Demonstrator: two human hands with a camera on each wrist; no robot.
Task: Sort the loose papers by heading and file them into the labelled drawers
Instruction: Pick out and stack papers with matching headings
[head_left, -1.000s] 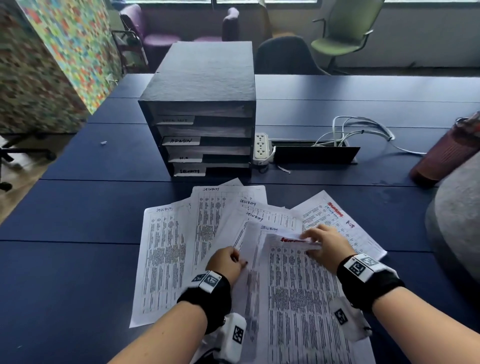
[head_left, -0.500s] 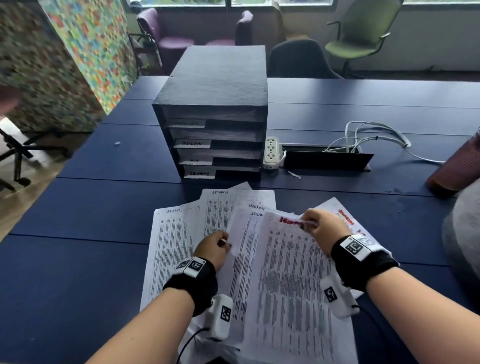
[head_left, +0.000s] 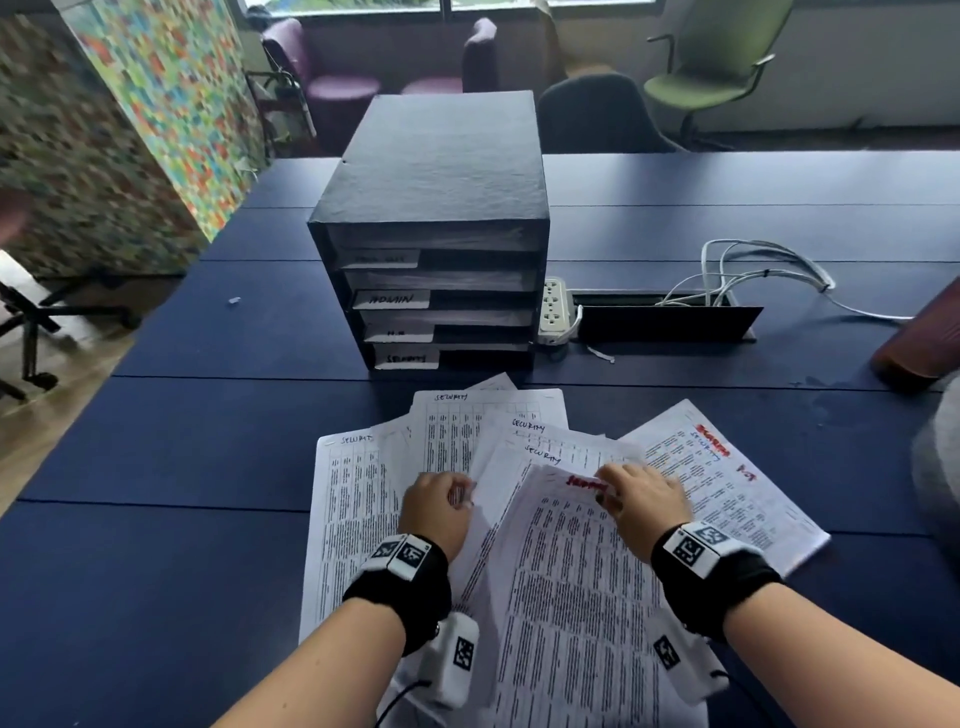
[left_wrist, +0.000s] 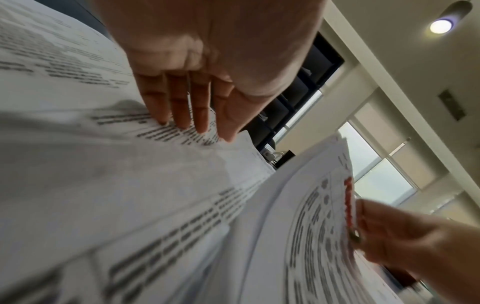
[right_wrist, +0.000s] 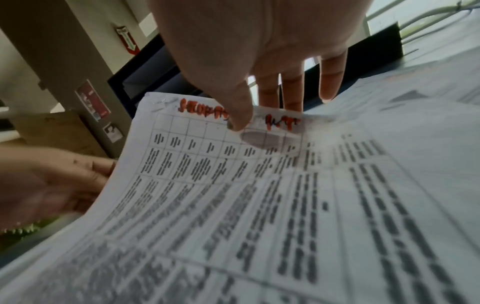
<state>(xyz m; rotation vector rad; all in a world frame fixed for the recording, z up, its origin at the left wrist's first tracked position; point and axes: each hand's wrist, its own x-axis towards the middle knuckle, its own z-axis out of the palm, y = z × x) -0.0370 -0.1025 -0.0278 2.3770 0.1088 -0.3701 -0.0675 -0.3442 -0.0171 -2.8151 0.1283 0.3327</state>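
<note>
Papers (head_left: 441, 467) lie fanned on the desk (head_left: 156, 467) in front of the drawers (head_left: 436, 306). Our right hand (head_left: 641, 499) pinches the red-headed sheet (head_left: 571, 597); our left hand (head_left: 439, 512) presses flat with straight fingers. Sheets beneath may drag along and mix headings.

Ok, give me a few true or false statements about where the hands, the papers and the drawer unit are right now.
1. The right hand pinches the top edge of a sheet with a red heading. True.
2. The left hand is inside a drawer. False: its fingers rest on the spread papers.
3. The drawer unit stands beyond the papers on the table. True.
4. The bottom drawer label reads ADMIN. False: it reads SECURITY.
5. A power strip lies left of the unit. False: right.
</note>
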